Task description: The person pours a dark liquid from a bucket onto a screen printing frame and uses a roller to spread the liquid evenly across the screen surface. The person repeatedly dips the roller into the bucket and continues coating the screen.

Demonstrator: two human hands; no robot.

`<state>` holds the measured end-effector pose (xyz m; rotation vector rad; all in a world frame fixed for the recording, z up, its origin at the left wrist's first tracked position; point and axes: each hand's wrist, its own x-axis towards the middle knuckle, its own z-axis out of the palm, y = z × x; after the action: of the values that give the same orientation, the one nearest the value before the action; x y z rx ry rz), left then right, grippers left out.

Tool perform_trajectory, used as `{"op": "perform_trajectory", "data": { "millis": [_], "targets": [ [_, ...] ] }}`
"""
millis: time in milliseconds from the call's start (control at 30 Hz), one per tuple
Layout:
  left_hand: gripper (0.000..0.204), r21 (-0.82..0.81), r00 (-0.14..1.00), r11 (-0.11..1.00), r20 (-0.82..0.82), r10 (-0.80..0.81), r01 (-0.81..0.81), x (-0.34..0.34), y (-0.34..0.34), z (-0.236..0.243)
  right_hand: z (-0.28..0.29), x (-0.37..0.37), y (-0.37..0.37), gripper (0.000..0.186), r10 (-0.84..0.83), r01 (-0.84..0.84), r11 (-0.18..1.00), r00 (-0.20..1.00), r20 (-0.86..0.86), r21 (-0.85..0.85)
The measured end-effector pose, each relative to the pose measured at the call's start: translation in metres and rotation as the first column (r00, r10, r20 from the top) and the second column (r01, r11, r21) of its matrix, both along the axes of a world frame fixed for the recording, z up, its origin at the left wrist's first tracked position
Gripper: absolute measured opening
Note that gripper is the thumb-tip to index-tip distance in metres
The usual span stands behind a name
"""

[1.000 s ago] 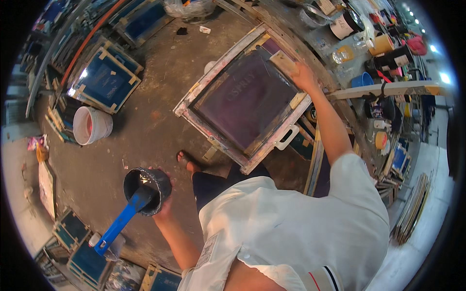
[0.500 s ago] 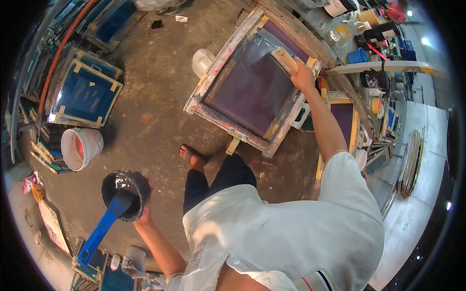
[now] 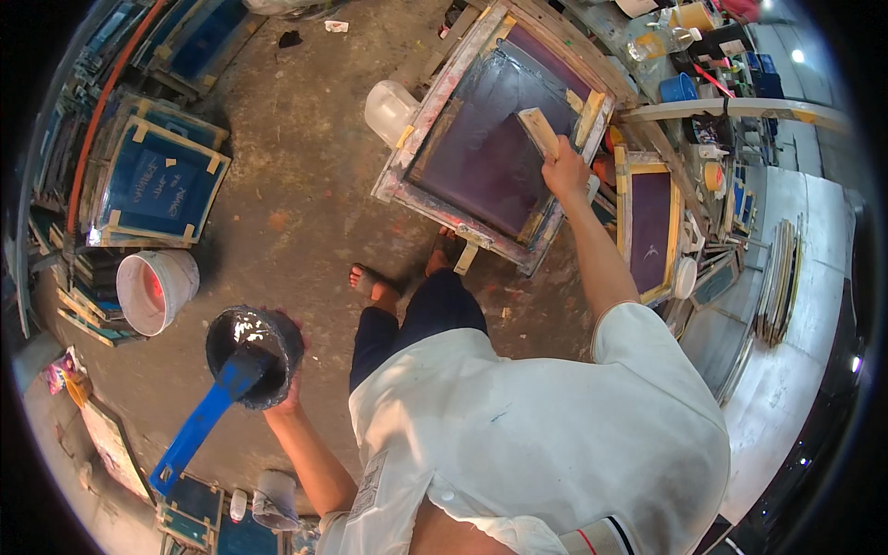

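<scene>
A dark ink pot (image 3: 293,350), crusted on the outside, is gripped from its right side by my left hand (image 3: 289,393). Glossy dark ink shows inside it, and a blue spatula (image 3: 197,425) leans over the rim toward me. My right hand (image 3: 565,173) is closed around the wooden handle of a squeegee (image 3: 537,132). The squeegee is over the purple mesh (image 3: 481,166) of a large screen-printing frame (image 3: 403,198), near its right side. Wet, shiny ink lies along the far part of the mesh. Whether the squeegee's blade touches the mesh is hidden.
A white bucket (image 3: 176,282) stands on the floor at left, by stacked blue screens (image 3: 157,185). A translucent jug (image 3: 388,109) sits beyond the frame's left side. Another purple screen (image 3: 649,222) leans at right. Bottles and a blue tub (image 3: 678,88) crowd the far-right shelf.
My right hand has drawn the squeegee nearer to me across the mesh. The pot in my left hand has shifted slightly right, and the whole view has moved a little.
</scene>
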<state>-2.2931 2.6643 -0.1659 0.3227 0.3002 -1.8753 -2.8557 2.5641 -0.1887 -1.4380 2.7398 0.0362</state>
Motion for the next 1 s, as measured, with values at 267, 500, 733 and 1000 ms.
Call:
{"op": "perform_trajectory", "data": {
  "millis": [267, 500, 733, 1000],
  "targets": [
    [0.069, -0.056, 0.999, 0.998, 0.0, -0.038, 0.038, 0.043, -0.012, 0.009, -0.002, 0.057, 0.039, 0.034, -0.104, 0.104, 0.995, 0.994, 0.045, -0.003],
    [0.069, -0.034, 0.985, 0.988, -0.078, -0.153, 0.15, 0.056, -0.058, 0.033, 0.034, 0.047, 0.049, 0.053, -0.234, 0.314, 0.944, 0.855, 0.462, -0.103],
    [0.071, -0.164, 0.918, 0.904, 0.036, -0.394, 0.395, 0.007, -0.178, 0.046, 0.138, 0.024, -0.007, 0.036, 0.344, 0.634, 0.625, 0.3, 0.89, -0.455],
    [0.056, -0.06, 0.64, 0.658, 0.315, -0.701, 0.751, -0.142, -0.294, 0.103, 0.247, 0.055, -0.014, 0.044, 0.581, 0.565, 0.256, 0.559, 0.592, -0.784]
  ]
}}
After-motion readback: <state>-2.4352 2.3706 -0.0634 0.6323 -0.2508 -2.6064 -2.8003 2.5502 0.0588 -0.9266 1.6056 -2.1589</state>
